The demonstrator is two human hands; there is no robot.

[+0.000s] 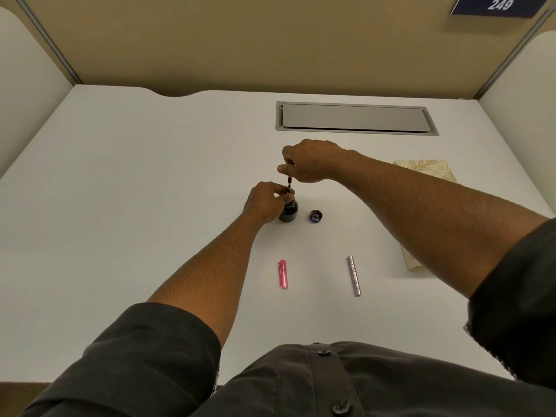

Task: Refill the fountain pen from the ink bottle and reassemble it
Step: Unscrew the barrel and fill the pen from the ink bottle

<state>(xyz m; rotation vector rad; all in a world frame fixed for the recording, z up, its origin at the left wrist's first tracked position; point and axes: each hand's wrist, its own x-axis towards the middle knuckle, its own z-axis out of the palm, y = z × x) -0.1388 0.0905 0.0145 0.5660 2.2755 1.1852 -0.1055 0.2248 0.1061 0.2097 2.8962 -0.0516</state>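
Dark shirt [301, 383] nearest; far-right wall sign [499, 6], "249".

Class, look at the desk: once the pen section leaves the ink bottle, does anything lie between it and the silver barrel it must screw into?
Nothing visible blocks it. The slim dark pen section stands in the dark glass ink bottle; bare white desk runs to the silver metal barrel. The round dark bottle cap sits beside the bottle, near that line.

Smooth matt white desk [150, 191], glossy dark glass on it.
The ink bottle [289, 212] shines; at its five o'clock a metallic silver-pink barrel [353, 276] glints, at six o'clock a translucent pink plastic cap [283, 274] (slightly glossy); the sleeves [144, 356] are matt cloth.
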